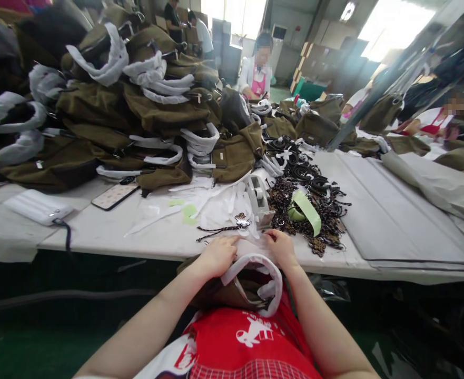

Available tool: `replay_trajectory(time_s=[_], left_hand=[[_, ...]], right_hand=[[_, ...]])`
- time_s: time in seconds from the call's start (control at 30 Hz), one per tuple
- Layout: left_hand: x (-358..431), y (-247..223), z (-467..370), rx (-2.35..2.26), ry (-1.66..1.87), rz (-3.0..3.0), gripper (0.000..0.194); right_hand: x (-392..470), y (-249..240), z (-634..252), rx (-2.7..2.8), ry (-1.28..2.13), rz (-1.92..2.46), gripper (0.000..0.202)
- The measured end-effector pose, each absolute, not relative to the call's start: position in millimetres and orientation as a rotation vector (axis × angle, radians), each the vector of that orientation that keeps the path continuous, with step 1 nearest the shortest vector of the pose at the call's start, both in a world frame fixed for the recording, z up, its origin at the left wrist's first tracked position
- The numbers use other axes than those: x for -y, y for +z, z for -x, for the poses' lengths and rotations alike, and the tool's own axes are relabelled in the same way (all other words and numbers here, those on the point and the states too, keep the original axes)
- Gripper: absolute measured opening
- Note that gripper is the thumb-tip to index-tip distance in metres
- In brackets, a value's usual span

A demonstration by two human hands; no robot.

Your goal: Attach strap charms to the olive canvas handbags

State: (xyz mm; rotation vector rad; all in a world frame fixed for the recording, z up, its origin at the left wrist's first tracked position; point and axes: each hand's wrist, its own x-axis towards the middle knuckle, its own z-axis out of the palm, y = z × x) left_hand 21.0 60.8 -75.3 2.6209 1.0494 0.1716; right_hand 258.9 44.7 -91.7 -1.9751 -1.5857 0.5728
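An olive-brown handbag (216, 295) lies in my lap against the table edge, its handle (276, 287) wrapped in white material. My left hand (219, 255) is at the bag's far side, fingers curled in at the edge of a piece of thin white wrapping (251, 247). Opposite it, my right hand (282, 248) pinches the wrapping's other end. Just beyond my fingers stands a grey tape dispenser (260, 202). A leopard-patterned charm (242, 220) with a dark braided cord lies on the table left of the dispenser.
Many wrapped-handle bags (93, 110) are heaped at the back left. Dark braided cords and charms (330, 231) pile up right of the dispenser, under a green tape roll (306, 210). A phone (115, 195) and white power bank (38, 205) lie left. A co-worker (257, 73) is across the table.
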Motion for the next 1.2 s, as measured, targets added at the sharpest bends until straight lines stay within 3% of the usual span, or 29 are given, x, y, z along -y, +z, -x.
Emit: replay_trajectory(time_s=[0.5,0.9,1.2], left_hand=[[-58,-71,-19,-1.117,0.120,-2.590,0.026],[-54,-70,-19,-1.138,0.148,-2.627,0.027],[-41,-58,-17,-0.977,0.201,-2.719,0.029]], right_hand=[[-48,-84,-264,1.513,0.577,1.938,0.028],[11,-13,-362,1.180,0.197,2.002,0.043],[-4,-32,-320,1.121,0.663,1.772,0.037]])
